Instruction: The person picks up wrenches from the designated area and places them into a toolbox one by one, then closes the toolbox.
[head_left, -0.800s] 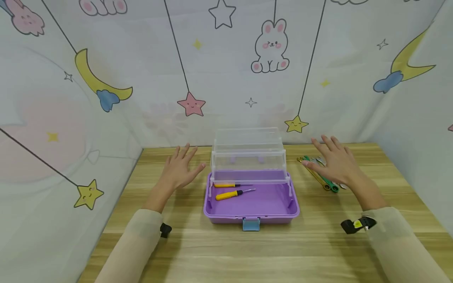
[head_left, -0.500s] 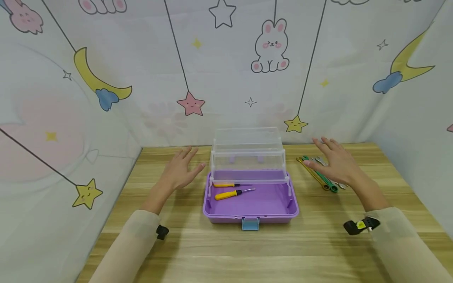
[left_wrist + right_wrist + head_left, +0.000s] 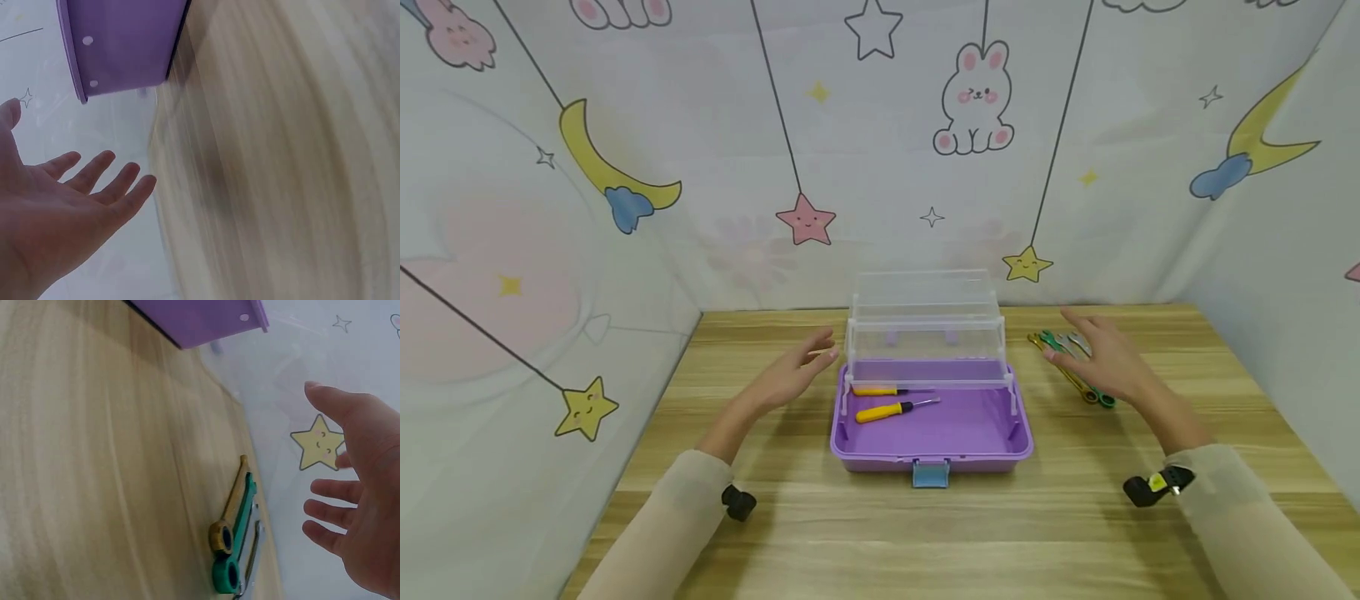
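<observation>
A purple toolbox (image 3: 932, 464) with raised clear trays (image 3: 925, 342) and a blue latch (image 3: 931, 474) stands mid-table. Inside lie two yellow-handled screwdrivers; the front screwdriver (image 3: 883, 412) shows whole, the rear screwdriver (image 3: 876, 392) partly behind the tray edge. My left hand (image 3: 790, 372) hovers just left of the box, fingers relaxed, holding nothing. Over on the right, my right hand (image 3: 1105, 358) is above several wrenches, thumb and fingers apart and holding nothing. A gold wrench (image 3: 232, 506) and a green wrench (image 3: 240, 534) lie beside silver ones (image 3: 255, 550), partly covered by that hand in the head view.
The wood-grain table (image 3: 880, 542) reaches back to a white cloth (image 3: 887, 167) printed with stars, moons and rabbits. More cloth hangs at both sides. A small black camera is strapped at each wrist.
My left hand has turned, its fingers now pointing toward the box. The right hand has turned and lowered its fingers slightly over the wrenches. Box and tools have stayed put.
</observation>
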Tool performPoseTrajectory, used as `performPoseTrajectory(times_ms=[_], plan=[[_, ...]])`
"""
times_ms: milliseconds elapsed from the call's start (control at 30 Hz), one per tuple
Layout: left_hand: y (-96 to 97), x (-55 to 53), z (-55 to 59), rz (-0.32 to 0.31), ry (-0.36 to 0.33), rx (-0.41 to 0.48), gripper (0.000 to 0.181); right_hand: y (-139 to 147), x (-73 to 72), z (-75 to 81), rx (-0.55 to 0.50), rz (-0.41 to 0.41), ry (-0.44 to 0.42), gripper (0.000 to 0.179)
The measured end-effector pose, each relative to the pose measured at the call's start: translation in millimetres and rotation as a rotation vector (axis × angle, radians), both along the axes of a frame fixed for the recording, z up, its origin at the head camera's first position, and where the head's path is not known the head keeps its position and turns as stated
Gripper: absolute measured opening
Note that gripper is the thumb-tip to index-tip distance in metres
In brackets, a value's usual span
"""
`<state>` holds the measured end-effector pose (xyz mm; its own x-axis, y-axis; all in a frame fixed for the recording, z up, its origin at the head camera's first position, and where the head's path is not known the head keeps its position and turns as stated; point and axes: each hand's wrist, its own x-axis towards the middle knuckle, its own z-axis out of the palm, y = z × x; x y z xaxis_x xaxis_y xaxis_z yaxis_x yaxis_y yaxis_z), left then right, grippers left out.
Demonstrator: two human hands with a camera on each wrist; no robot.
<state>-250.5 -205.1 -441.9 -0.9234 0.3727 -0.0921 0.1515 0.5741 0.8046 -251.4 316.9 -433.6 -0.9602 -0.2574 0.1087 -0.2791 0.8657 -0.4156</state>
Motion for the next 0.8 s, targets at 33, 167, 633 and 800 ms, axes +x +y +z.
performPoseTrajectory(times_ms=[33,167,633,800], plan=[[1.2,1.3,0.7,-0.005,-0.028,0.024,0.076,0.2,0.0,-2.1,-0.012,-0.003,-0.008,0.095],[4.8,4.8,2.3,-0.031,-0.101,0.092,0.078,1.9,-1.0,-10.6,-0.058,0.005,-0.027,0.098],[12.8,8.2,-10.3,-0.052,-0.223,0.235,0.070,6.4,-1.7,-36.4,-0.105,-0.007,-0.034,0.068],[12.3,10.3,-13.7,-0.053,-0.280,0.290,0.071,6.7,-2.3,-42.7,-0.100,-0.006,0.006,0.050]])
